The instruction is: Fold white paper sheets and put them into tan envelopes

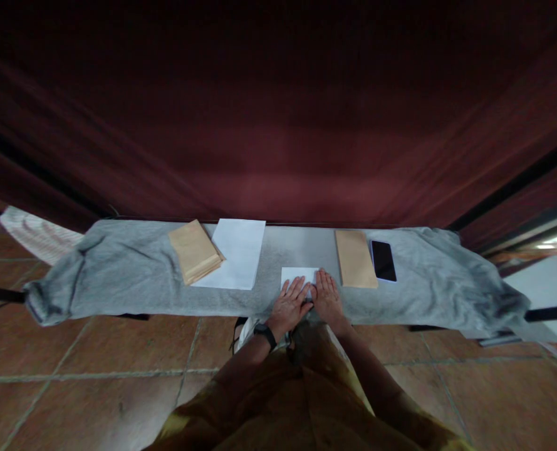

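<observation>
A small white sheet of paper, perhaps folded, lies on the grey cloth near the front edge. My left hand rests flat on its left part, fingers stretched forward, a dark watch on the wrist. At the paper's right side my right hand also presses down flat, with its fingers straight. Between the two hands the thumbs come close together. Part of the paper's lower edge is hidden under the hands. Right of my right hand lies a brown paper envelope.
A stack of brown envelopes overlaps larger white paper sheets on the left. A phone lies beside the right envelope. The grey cloth covers a narrow surface against a dark red panel. Tiles form the floor.
</observation>
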A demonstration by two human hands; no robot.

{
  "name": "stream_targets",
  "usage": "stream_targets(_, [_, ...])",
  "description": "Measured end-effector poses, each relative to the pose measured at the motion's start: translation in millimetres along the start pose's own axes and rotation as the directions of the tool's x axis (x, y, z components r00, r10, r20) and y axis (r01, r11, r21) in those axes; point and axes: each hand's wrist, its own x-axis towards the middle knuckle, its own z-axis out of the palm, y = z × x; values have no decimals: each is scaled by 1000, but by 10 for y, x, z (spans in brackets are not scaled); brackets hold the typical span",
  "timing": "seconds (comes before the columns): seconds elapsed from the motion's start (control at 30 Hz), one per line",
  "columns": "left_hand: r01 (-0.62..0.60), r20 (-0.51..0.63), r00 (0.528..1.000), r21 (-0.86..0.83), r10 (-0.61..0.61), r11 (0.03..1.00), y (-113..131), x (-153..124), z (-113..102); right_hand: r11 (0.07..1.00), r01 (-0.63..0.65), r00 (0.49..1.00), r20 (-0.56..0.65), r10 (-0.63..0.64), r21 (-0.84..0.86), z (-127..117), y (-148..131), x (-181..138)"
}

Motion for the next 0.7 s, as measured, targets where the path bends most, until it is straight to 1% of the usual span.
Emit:
stream_targets(0.07, [-12,14,1000,11,12,1000,-36,-29,-9,1000,25,1000,-6,-24,12,-25,-5,20])
stream_targets(0.13, [-10,17,1000,19,10,1000,-46,-37,-5,993,112,993,18,-113,33,-58,-16,41])
stream_targets(0.2, [-14,18,1000,21,14,1000,-44,-35,2,973,223,972,58,-226,56,-92,-21,52])
stream_targets(0.27, [-25,17,1000,18,25,1000,-45,-38,0,962,266,960,76,-269,55,-117,-9,47])
stream_targets(0.37, [-22,13,1000,14,21,1000,-70,-74,-29,977,213,976,53,-213,6,-125,40,4])
stream_targets(0.47, [14,7,1000,6,-14,1000,-113,-159,-79,987,163,986,22,-162,-13,-108,96,-67])
stream_targets(0.6, [80,-5,997,-1,-80,997,-139,-285,-139,989,147,989,-29,-146,23,-93,149,-165])
stream_targets(0.7, [154,-39,987,-4,-154,988,-82,-281,-144,987,154,987,-52,-151,52,-98,166,-207])
